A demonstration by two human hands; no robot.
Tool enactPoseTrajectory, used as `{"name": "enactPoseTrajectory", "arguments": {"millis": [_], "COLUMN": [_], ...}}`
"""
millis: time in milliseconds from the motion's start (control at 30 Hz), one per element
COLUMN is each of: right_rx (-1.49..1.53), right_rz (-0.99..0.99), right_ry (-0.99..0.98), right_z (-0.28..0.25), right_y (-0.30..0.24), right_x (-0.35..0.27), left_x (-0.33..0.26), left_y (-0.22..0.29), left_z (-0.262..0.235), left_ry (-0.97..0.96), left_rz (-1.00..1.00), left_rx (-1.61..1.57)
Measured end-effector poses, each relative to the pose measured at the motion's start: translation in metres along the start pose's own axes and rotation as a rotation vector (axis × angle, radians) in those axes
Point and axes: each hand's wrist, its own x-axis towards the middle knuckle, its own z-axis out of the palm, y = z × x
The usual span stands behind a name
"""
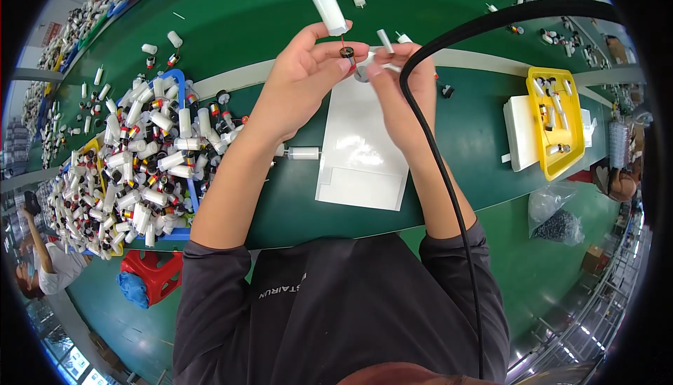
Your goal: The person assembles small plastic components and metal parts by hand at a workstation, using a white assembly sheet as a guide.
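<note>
My left hand [305, 73] is closed in a pinch on a white cylinder assembly. Its white cylinder [329, 11], with a thin stem at the top, stands above the fingers, and a thin reddish wire links it to a small black round part [347, 53] at the fingertips. Close beside it, my right hand [408, 87] has its fingers bent together, with a small white tube [384, 41] sticking up from them. Between the two hands shows a greyish round piece [362, 72]; which fingers hold it is hard to tell. Beneath lies a glossy white sheet [364, 143].
Left of my arm, a blue bin [181, 91] is heaped with similar white cylinder assemblies. One assembly [303, 153] lies by the sheet. A yellow tray [576, 122] with several parts rests on the right. A black cable [449, 182] arcs across the view; more parts dot the green conveyor [245, 17].
</note>
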Motion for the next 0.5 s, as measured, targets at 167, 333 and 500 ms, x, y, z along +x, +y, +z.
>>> {"name": "enactPoseTrajectory", "arguments": {"millis": [167, 333, 500], "right_rx": [0.111, 0.149, 0.152], "right_rz": [0.069, 0.218, 0.313], "right_ry": [0.002, -0.087, -0.179], "right_z": [-0.012, -0.014, -0.005], "right_y": [-0.019, -0.026, -0.037], "right_x": [0.006, 0.009, 0.012], "left_x": [-0.002, -0.001, -0.001], "left_y": [0.003, 0.002, -0.001], "left_z": [-0.003, -0.002, 0.000], "left_ry": [0.045, 0.043, 0.029], "left_rz": [-0.003, 0.004, 0.024], "left_rx": [0.008, 0.026, 0.032]}}
